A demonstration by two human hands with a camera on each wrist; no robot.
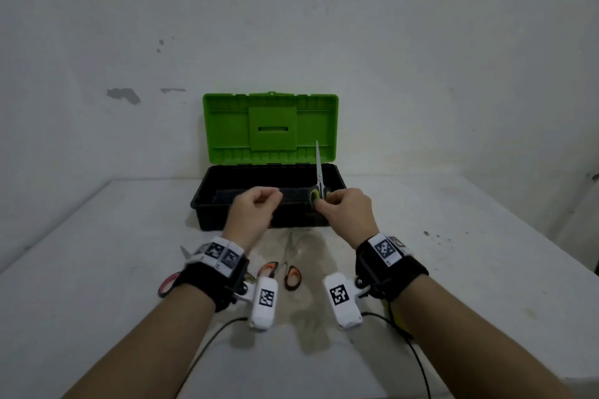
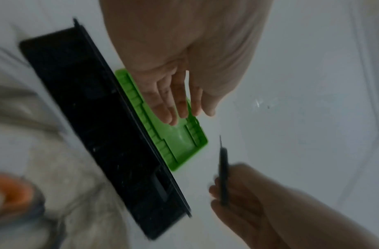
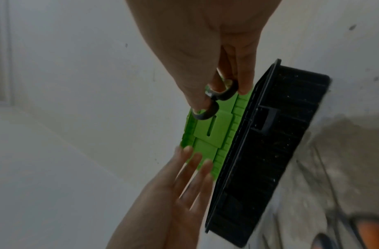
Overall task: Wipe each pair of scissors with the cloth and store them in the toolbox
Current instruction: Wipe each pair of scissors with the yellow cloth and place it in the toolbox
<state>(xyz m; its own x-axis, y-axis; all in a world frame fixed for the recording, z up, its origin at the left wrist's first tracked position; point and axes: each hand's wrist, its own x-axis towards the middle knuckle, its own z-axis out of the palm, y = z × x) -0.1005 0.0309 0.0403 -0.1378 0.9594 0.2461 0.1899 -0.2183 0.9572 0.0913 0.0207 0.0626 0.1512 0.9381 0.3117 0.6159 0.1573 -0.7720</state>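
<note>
My right hand (image 1: 327, 201) grips the grey and yellow-green handles of a pair of scissors (image 1: 319, 168), blades together and pointing straight up, above the right front part of the open toolbox (image 1: 201, 201). The right wrist view shows my fingers (image 3: 246, 84) curled round the scissors' handle loops (image 3: 224, 94). My left hand (image 1: 269, 201) hovers beside it over the box's front edge, fingers relaxed and holding nothing. A pale cloth (image 1: 301, 249) lies flat on the table in front of the box. Orange-handled scissors (image 1: 293, 277) rest on it.
The toolbox's green lid (image 1: 227, 126) stands upright against the wall behind the black base. Pink-handled scissors (image 1: 167, 283) lie on the table, partly hidden under my left wrist. Something yellow (image 1: 399, 317) peeks out below my right wrist. The white table (image 1: 470, 269) extends on both sides.
</note>
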